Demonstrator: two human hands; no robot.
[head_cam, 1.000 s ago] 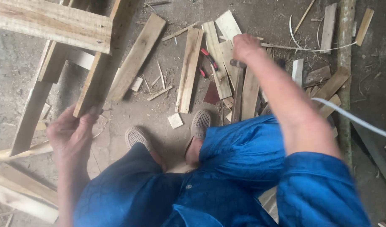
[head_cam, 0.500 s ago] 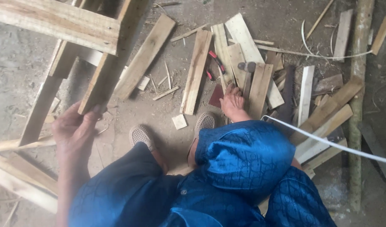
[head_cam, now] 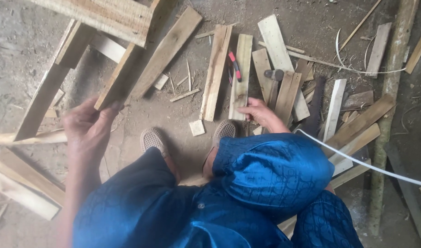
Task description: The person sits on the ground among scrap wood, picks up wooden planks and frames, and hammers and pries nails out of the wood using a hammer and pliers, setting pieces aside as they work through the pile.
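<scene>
My left hand (head_cam: 89, 131) grips the near end of a slanted plank (head_cam: 123, 78) that belongs to a rough wooden frame (head_cam: 100, 16) raised off the ground at the upper left. My right hand (head_cam: 258, 112) reaches down past my blue-clad knee and holds the near end of a short pale plank (head_cam: 240, 73) lying on the dirt floor. Just right of that hand lies a hammer (head_cam: 274, 76) on other boards. Red-handled pliers (head_cam: 234, 66) lie beside the pale plank.
Several loose boards and offcuts (head_cam: 284, 50) are scattered over the floor ahead. A dark saw blade (head_cam: 316, 103) lies among them. A bamboo pole (head_cam: 394, 78) runs along the right. A white strap (head_cam: 362, 163) crosses my right knee. My sandalled feet (head_cam: 150, 140) rest below.
My right hand came back from the far boards near the hammer to the near pile and took hold of the pale plank, which now lies straighter. The left hand kept its grip on the frame.
</scene>
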